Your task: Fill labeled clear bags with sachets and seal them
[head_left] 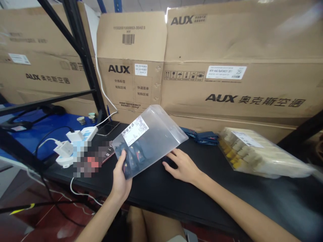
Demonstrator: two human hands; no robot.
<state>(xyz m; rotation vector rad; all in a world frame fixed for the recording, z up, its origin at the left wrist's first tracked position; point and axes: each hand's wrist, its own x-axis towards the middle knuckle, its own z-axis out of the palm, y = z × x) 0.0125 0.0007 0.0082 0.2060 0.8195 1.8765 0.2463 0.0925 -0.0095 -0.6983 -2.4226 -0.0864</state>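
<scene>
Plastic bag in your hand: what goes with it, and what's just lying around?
With it: left hand holding the plastic bag; right hand on the black table.
Lying around: AUX cardboard boxes, white power strip, phone, wrapped pack.

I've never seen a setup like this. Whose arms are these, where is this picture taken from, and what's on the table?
No machine here: these are a person's own bare hands, filmed by a camera worn on their head, looking forward and down. The left hand holds a frosted plastic bag with a white label and dark items inside. The right hand rests on the black table beside it. The table also holds a white power strip, a phone and a plastic-wrapped pack. AUX cardboard boxes stand behind.
</scene>
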